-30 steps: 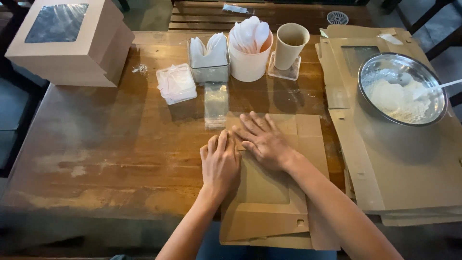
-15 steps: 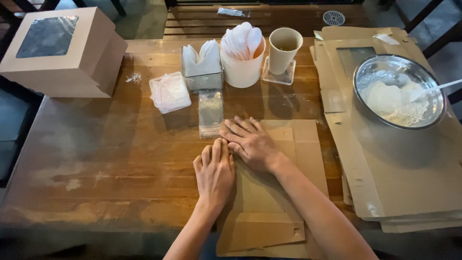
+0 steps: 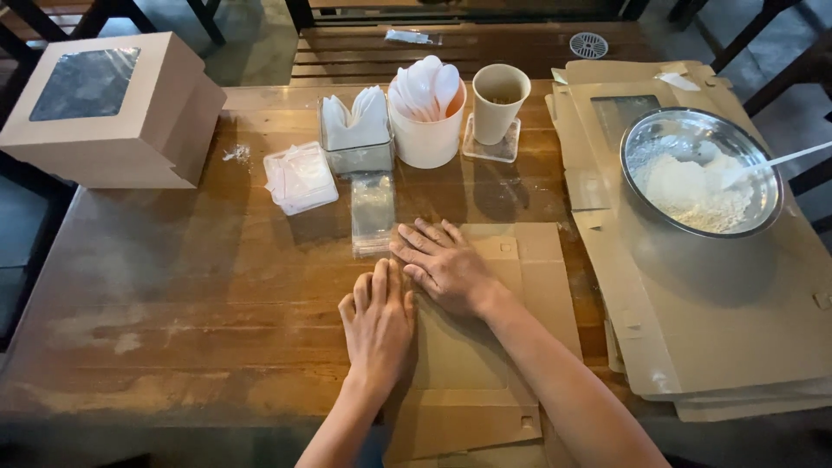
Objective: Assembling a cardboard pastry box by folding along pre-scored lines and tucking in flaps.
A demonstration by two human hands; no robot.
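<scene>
A flat, unfolded brown cardboard box blank (image 3: 520,286) lies on the wooden table (image 3: 173,295) in front of me. My left hand (image 3: 379,325) rests palm down on its left edge, fingers together and flat. My right hand (image 3: 444,264) lies palm down just above and to the right, fingers spread, pressing the cardboard near its upper left corner. Neither hand holds anything.
A stack of flat cardboard blanks (image 3: 693,329) lies at the right, with a metal bowl of white powder (image 3: 700,172) on it. A folded windowed box (image 3: 104,108) stands at far left. Ahead are a napkin holder (image 3: 355,134), a tub of plastic spoons (image 3: 426,113), a paper cup (image 3: 500,100) and clear packets (image 3: 373,212).
Both hands stay pressed flat on the cardboard. The view has shifted slightly; my left hand has slid a little down along the left edge.
</scene>
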